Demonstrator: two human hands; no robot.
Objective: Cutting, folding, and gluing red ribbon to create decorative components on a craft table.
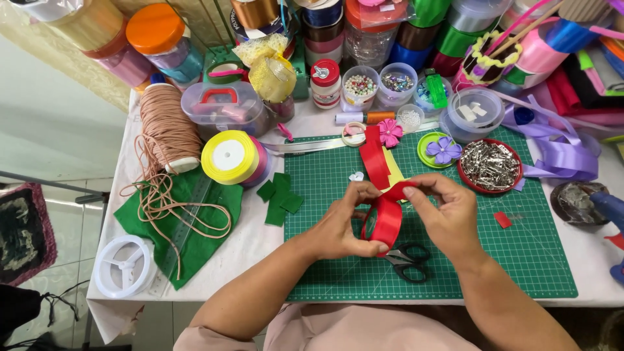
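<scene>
Both hands work over a green cutting mat (325, 175). My left hand (344, 224) and my right hand (445, 214) pinch a red satin ribbon (385, 221) bent into a loop between them. The ribbon's free end (374, 156) runs up the mat over a yellow strip. Black scissors (408, 260) lie on the mat just below the loop. A small white heart shape (356, 176) sits above my left hand. A red ribbon scrap (502, 220) lies to the right of my right hand.
A red dish of metal clips (489, 166), a purple flower on a green lid (442, 150), a pink flower (390, 132), a yellow ribbon spool (229, 156), green felt pieces (279, 195), tan cord (168, 127), a white reel (123, 266), bead jars (359, 86) and ribbon rolls at the back.
</scene>
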